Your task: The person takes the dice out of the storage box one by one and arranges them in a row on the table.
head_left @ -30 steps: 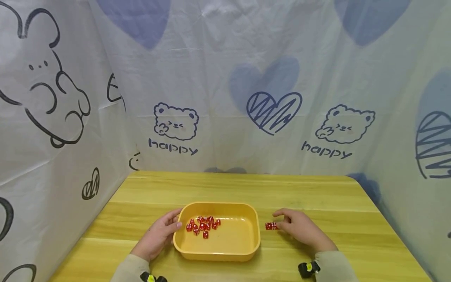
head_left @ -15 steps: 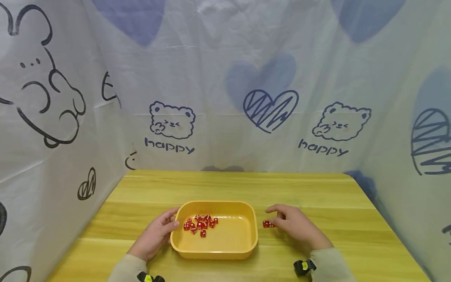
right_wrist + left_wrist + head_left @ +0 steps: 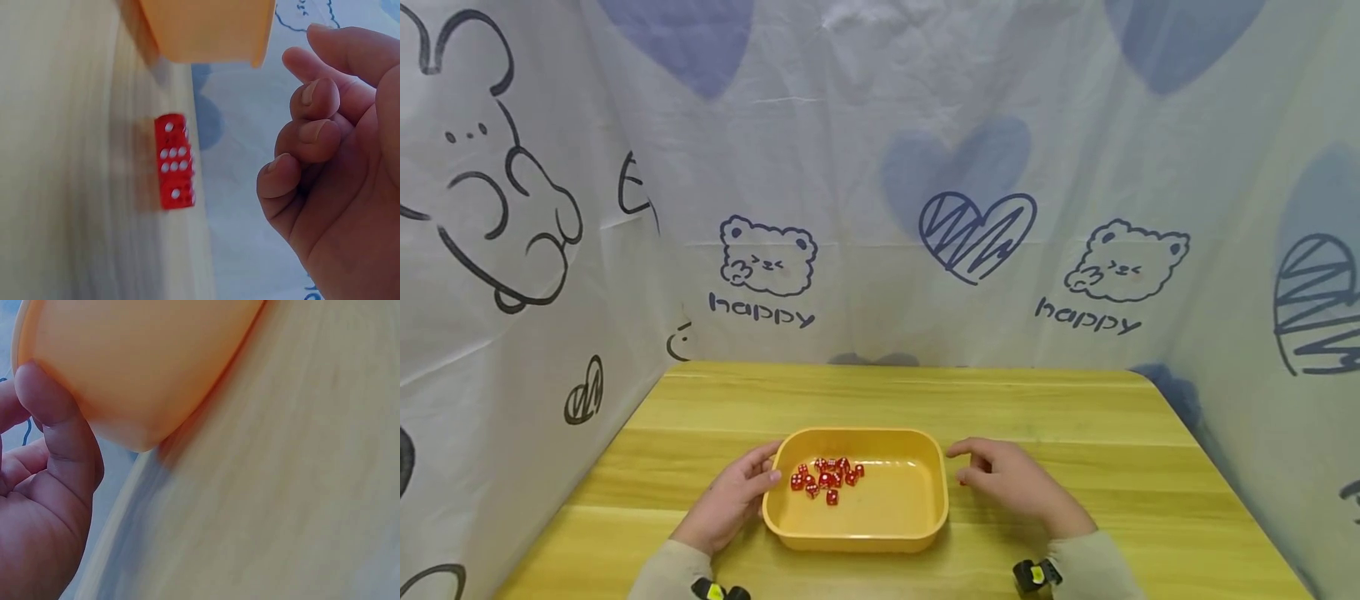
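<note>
A yellow plastic basin (image 3: 859, 543) stands on the table, with several red dice (image 3: 825, 480) gathered toward its left side. My left hand (image 3: 727, 502) pinches the basin's left rim, thumb over the edge and fingers outside. Just off the basin's right side is my right hand (image 3: 1021, 483), its index finger and thumb extended and the other fingers loosely curled, with nothing between them. In the right wrist view a row of three red dice (image 3: 175, 160) lies on the table beside that hand, white pips showing. From the head view the hand hides nearly all of this row.
The wood-grain table (image 3: 1075, 417) reaches back to a white curtain (image 3: 865, 292) printed with hearts and bears. More of that curtain hangs along the left and right sides.
My right hand has shifted left toward the basin and now covers the dice row in the head view. The left hand keeps its grip on the rim, and the dice in the basin stay put.
</note>
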Tool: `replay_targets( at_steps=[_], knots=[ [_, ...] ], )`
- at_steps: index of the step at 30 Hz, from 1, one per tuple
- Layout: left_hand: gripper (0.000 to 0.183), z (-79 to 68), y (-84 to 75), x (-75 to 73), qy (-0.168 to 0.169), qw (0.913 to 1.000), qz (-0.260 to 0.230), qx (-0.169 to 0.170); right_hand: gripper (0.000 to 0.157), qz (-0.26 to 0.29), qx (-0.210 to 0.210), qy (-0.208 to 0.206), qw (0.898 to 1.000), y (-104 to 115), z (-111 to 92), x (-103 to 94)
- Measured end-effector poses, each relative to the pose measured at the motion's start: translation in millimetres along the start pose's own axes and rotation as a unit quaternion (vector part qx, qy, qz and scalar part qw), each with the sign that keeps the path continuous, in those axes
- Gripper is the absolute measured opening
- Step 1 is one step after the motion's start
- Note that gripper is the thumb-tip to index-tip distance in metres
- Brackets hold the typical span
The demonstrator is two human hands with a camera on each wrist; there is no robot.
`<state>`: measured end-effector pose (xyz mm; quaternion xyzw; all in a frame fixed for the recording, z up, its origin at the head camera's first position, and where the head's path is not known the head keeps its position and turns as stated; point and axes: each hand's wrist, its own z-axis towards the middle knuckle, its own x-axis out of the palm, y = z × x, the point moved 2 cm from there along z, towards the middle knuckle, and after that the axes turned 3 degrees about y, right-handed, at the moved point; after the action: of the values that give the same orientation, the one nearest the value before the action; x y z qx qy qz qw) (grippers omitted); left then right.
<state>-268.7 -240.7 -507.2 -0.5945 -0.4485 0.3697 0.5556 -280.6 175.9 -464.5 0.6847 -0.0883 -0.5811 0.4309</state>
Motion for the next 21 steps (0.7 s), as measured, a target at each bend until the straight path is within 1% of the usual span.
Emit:
replay_targets(
  at_steps=[7,13,21],
  knots=[
    [0.062,0.0,0.8,-0.3,0.002,1.0000,0.002,-0.003,0.029,-0.014,-0.014,0.010,1.000,20,6,4.3],
    [0.061,0.1,0.5,0.2,0.004,1.0000,0.003,-0.004,0.032,-0.021,-0.038,0.015,0.999,30,15,9.3],
    [0.060,-0.5,-0.9,0.6,0.003,0.9999,0.009,-0.004,0.030,-0.029,-0.057,0.030,0.997,44,24,15.5]
  ],
)
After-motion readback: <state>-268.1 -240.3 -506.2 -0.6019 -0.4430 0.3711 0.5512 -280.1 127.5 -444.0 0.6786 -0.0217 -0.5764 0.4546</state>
